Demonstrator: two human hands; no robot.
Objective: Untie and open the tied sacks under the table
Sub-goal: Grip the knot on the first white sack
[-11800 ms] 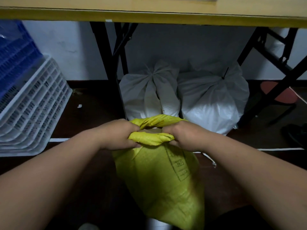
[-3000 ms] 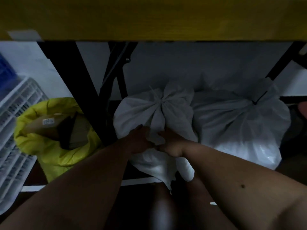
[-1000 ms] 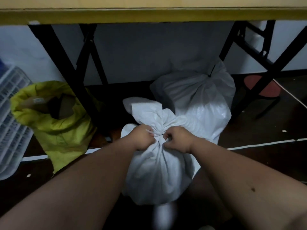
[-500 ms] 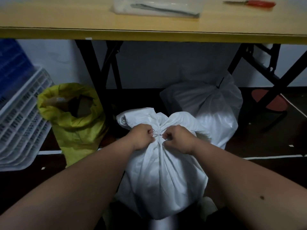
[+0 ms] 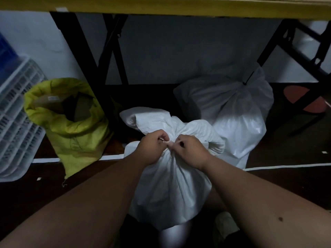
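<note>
— So, what's different about the near white sack (image 5: 170, 190) now?
— A moment ago both fists bunched its neck; now the fingers have turned to the thin pale tie (image 5: 165, 140) at the gather. The left hand (image 5: 154, 146) pinches one side of it, the right hand (image 5: 189, 151) the other.
— Meaning?
— Hauling seems finished; I'd judge the unknotting has started, though the neck is cinched shut.
— Where does it sit against each grip?
— Directly beneath, on the floor (image 5: 35, 185) in front of the table (image 5: 161, 5), its loose top flaring beyond the knuckles.
— And the others?
— The yellow sack (image 5: 71, 133) stands open to the left; the far white sack (image 5: 232, 111) behind remains tied.
</note>
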